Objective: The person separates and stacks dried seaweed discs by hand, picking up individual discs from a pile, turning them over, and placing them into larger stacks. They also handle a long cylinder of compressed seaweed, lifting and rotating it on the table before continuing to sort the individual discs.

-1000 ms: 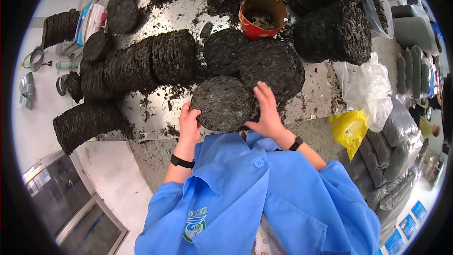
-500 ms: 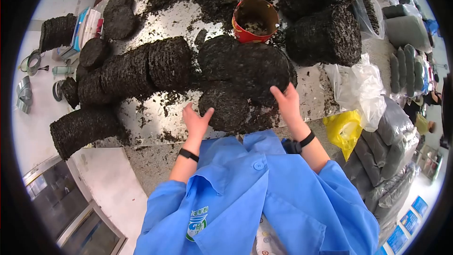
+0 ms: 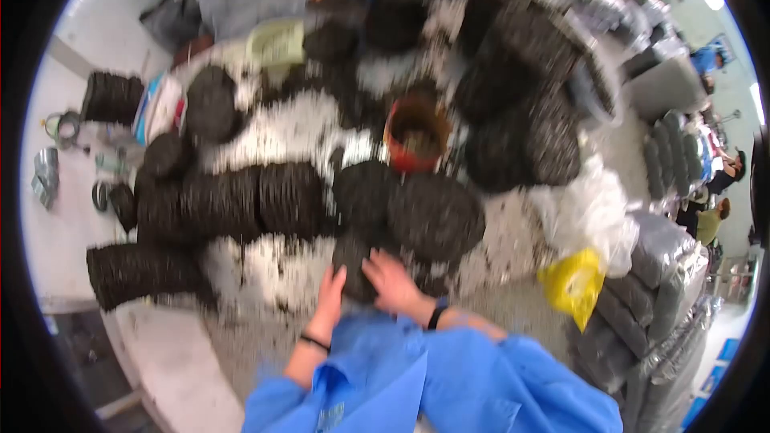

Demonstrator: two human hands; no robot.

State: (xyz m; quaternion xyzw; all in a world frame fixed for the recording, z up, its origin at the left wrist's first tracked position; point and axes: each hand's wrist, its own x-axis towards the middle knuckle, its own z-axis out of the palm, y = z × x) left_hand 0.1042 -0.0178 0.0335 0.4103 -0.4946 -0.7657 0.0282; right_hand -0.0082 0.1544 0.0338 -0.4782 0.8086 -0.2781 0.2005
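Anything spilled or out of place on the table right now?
Yes. Dark loose crumbs lie scattered over the metal table among the round dark cakes. Both hands, left hand and right hand, rest on one small cake at the near edge. The picture is blurred, so finer damage cannot be judged.

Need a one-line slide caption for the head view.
Both hands, left hand and right hand, rest on a dark round disc at the table's near edge, amid stacked discs and a red cup.
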